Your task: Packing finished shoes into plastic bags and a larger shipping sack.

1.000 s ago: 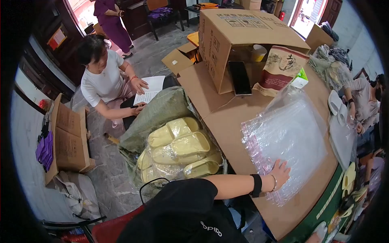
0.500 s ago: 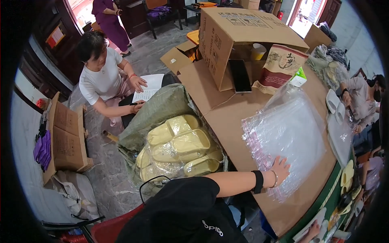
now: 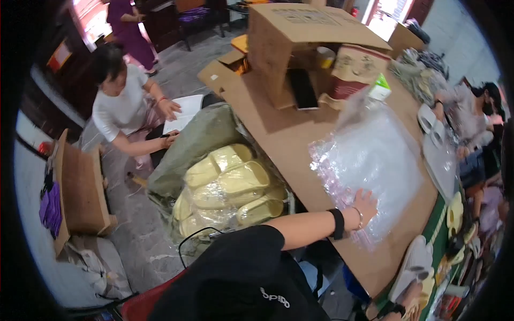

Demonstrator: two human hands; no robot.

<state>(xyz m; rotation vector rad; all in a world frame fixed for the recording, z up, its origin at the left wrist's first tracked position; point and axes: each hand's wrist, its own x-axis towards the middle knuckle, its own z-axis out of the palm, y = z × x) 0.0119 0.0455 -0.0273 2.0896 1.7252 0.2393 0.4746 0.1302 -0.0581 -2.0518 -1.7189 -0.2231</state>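
My left hand (image 3: 365, 207) lies with fingers spread on a stack of clear plastic bags (image 3: 383, 155), palm down near their pink-marked edge. The bags rest on a brown cardboard-topped table (image 3: 300, 160). At the lower right rim, my right hand (image 3: 411, 295) appears to grip a pair of light grey slippers (image 3: 411, 262) at their near end; its fingers are partly hidden and blurred. Pale yellow slippers (image 3: 426, 283) are beside that hand. To the left of my arm, a grey-green sack (image 3: 187, 144) stands open with several film-wrapped yellow slippers (image 3: 230, 184) inside.
A large cardboard box (image 3: 270, 64) stands on the table, with a phone (image 3: 303, 88), a brown-and-red pouch (image 3: 353, 69) and a small green-white carton (image 3: 380, 88) around it. A seated person (image 3: 123, 101) writes in a notebook at left. Other people work at right beside more slippers (image 3: 455, 214).
The light grey slippers at the lower right have come farther into view, moving up with my right hand. My left hand stays on the bags. The whole view has shifted slightly.
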